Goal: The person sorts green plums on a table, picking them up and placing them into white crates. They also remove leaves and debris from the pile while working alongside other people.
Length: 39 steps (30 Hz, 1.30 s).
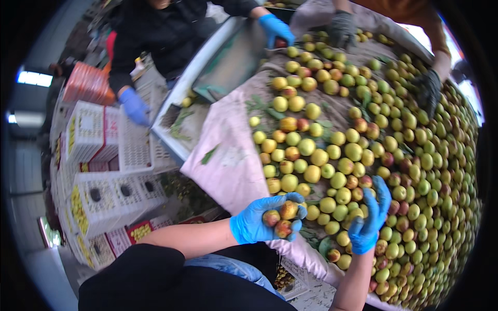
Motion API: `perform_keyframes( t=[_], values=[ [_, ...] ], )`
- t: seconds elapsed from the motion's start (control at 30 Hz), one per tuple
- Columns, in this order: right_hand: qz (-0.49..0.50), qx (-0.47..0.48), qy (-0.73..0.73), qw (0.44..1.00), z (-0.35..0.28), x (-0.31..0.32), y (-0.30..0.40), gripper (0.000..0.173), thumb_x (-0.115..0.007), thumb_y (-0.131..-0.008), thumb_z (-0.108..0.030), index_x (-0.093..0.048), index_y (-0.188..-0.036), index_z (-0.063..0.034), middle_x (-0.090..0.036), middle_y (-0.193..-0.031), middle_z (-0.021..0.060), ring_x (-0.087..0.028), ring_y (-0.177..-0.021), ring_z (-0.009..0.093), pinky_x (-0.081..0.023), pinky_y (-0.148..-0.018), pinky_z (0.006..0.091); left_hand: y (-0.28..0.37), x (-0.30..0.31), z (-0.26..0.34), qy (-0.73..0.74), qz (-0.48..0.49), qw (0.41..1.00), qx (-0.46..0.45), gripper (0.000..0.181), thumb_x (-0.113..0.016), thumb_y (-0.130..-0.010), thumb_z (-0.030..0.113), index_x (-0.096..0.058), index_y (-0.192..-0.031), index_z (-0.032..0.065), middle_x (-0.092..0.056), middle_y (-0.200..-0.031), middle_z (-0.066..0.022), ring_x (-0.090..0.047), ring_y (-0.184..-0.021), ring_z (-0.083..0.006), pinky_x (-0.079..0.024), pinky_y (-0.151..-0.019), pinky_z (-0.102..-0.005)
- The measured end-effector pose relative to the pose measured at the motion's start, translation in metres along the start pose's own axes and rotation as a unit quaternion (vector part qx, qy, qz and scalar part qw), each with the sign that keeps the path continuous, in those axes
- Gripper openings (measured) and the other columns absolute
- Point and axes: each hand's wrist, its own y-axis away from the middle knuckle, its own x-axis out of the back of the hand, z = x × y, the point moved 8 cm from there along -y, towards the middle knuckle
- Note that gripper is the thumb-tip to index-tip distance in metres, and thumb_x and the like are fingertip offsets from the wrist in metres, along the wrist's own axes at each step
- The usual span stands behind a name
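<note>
My left hand (pixel 255 217), in a blue glove, cups three red-brown blotched jujubes (pixel 283 228) with the fingers curled around them. It is over the near edge of a sorting table covered by pale cloth (pixel 229 171). To the right, my right hand (pixel 369 219), also blue-gloved, has its fingers apart above the spread of fruit; nothing shows in its grip. Yellow-green jujubes (pixel 312 173) lie loosely in front of both hands, some with reddish skin. A denser mass of fruit (pixel 428 217) fills the right side. Green leaves (pixel 325 247) are scattered among them.
Across the table, a co-worker's blue-gloved hand (pixel 277 29) is at a red fruit beside a metal chute (pixel 233 58). Another person's dark-gloved hands (pixel 428 91) reach into the fruit. White perforated crates (pixel 116 194) are stacked at left. A crate of brownish fruit (pixel 286 278) sits below the table edge.
</note>
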Motion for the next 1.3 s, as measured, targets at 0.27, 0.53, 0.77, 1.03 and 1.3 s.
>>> perform_keyframes(
  t=[0.27,0.53,0.77,1.03,1.3],
  values=[
    [0.004,-0.034,0.102,0.994,0.028,0.021,0.009,0.034,-0.043,-0.095,-0.021,-0.056,-0.121,-0.0037,-0.049,-0.131,0.0189,-0.046,-0.123,0.035,-0.033,-0.104,0.0460,0.369,0.105,0.239,-0.018,0.352,0.767,-0.536,0.041,-0.054,-0.088,0.032,-0.049,-0.121,0.0082,-0.052,-0.116,-0.0167,-0.054,-0.104,-0.0322,-0.046,-0.089,-0.0548],
    [0.324,-0.303,-0.330,0.833,0.140,0.075,0.035,0.047,-0.038,-0.099,-0.031,-0.037,-0.136,-0.0023,-0.049,-0.131,0.0169,-0.049,-0.120,0.025,-0.037,-0.104,0.0394,0.274,0.016,0.267,-0.430,0.352,0.666,-0.498,0.051,-0.041,-0.096,0.038,-0.038,-0.139,0.0110,-0.041,-0.142,-0.0110,-0.043,-0.127,-0.0242,-0.033,-0.104,-0.0394],
    [0.426,-0.334,-0.548,0.638,0.158,0.088,0.060,0.033,-0.038,-0.099,-0.032,-0.059,-0.108,-0.0078,-0.049,-0.069,0.0013,-0.041,-0.060,0.014,-0.035,-0.056,0.0274,-0.081,-0.089,0.006,-0.895,-0.072,0.423,-0.120,0.051,-0.063,-0.081,0.022,-0.050,-0.129,0.0080,-0.042,-0.138,-0.0143,-0.038,-0.130,-0.0296,-0.029,-0.108,-0.0406],
    [0.412,-0.261,-0.551,0.678,0.159,0.094,0.065,0.030,-0.043,-0.097,-0.029,-0.057,-0.112,-0.0077,-0.056,-0.085,0.0065,-0.051,-0.072,0.016,-0.042,-0.064,0.0281,-0.162,-0.032,-0.060,-0.934,-0.225,0.168,-0.219,0.043,-0.068,-0.074,0.010,-0.058,-0.116,0.0113,-0.045,-0.136,-0.0170,-0.044,-0.123,-0.0377,-0.038,-0.101,-0.0473],
    [0.326,-0.311,-0.434,0.781,0.140,0.085,0.037,0.044,-0.038,-0.099,-0.031,-0.043,-0.134,-0.0044,-0.051,-0.131,0.0120,-0.048,-0.123,0.024,-0.032,-0.107,0.0395,-0.140,-0.050,0.058,-0.963,-0.064,0.154,-0.210,0.034,-0.054,-0.080,-0.007,-0.062,-0.111,0.0063,-0.062,-0.113,-0.0124,-0.058,-0.109,-0.0303,-0.050,-0.090,-0.0360]
  ],
)
